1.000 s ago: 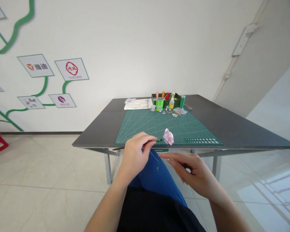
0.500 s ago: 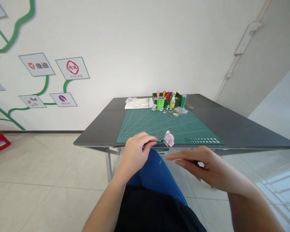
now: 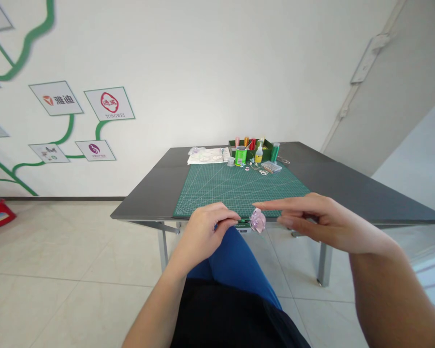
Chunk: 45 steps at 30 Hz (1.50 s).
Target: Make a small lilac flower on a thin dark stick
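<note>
Between thumb and forefinger, my left hand [image 3: 212, 227] pinches the thin green stem of an artificial flower [image 3: 257, 221]. The pale pink-purple bloom points to the right, just beyond the table's front edge and above my lap. My right hand [image 3: 315, 217] is beside the bloom with its forefinger stretched out and thumb apart. That fingertip is at the upper petals; whether it touches them I cannot tell. Behind both hands lies a green cutting mat [image 3: 235, 188] with a white grid.
At the table's [image 3: 145, 193] back stand a green box [image 3: 266, 153] of thread spools, a bright green tin [image 3: 240, 155] and a glue bottle [image 3: 258, 153]. Small scissors [image 3: 263, 172] and a clear case [image 3: 271, 166] lie near them. White sheets [image 3: 206, 156] lie left of the tin.
My right hand has risen from below the flower to beside its upper petals. The flower has moved slightly right and down and has turned in my left hand.
</note>
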Tool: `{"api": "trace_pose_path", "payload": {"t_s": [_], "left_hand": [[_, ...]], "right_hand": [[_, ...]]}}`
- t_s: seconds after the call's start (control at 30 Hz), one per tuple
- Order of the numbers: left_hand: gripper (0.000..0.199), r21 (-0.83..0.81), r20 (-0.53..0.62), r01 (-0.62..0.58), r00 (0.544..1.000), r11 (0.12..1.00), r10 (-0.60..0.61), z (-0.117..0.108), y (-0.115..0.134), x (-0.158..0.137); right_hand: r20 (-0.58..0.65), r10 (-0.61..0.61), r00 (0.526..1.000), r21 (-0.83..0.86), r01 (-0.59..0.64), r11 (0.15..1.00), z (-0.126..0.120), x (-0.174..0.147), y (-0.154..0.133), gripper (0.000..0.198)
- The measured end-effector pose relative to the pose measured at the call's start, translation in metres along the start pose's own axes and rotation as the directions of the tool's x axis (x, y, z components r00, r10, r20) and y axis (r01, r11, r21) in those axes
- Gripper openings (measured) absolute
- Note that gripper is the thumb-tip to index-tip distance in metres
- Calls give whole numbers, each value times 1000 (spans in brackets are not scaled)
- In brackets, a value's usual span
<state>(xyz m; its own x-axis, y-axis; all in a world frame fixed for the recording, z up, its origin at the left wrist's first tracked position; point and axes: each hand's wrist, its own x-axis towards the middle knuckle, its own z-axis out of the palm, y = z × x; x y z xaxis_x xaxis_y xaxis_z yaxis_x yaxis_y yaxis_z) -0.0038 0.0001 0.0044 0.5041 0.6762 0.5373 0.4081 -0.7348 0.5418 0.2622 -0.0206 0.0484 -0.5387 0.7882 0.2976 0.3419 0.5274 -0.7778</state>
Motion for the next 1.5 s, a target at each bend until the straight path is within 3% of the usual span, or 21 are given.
{"api": "trace_pose_path", "payload": {"t_s": [0.3, 0.53, 0.77, 1.13, 1.5], "left_hand": [[18, -74, 72, -21, 997, 997, 27, -3, 2, 0], [17, -80, 69, -60, 995, 995, 66, -3, 5, 1], [16, -58, 50, -51, 997, 997, 54, -4, 7, 1], [13, -100, -13, -57, 998, 993, 56, -2, 7, 0], [11, -124, -162, -33, 987, 992, 13, -1, 6, -1]], "right_hand": [[36, -3, 999, -43, 5, 999, -7, 18, 2, 40], [30, -58, 998, -159, 62, 985, -5, 27, 14, 40], [47, -36, 998, -262, 47, 964, -2, 32, 29, 42], [43, 30, 999, -174, -22, 985, 11, 34, 52, 43], [39, -22, 999, -46, 24, 999, 42, 20, 74, 31]]}}
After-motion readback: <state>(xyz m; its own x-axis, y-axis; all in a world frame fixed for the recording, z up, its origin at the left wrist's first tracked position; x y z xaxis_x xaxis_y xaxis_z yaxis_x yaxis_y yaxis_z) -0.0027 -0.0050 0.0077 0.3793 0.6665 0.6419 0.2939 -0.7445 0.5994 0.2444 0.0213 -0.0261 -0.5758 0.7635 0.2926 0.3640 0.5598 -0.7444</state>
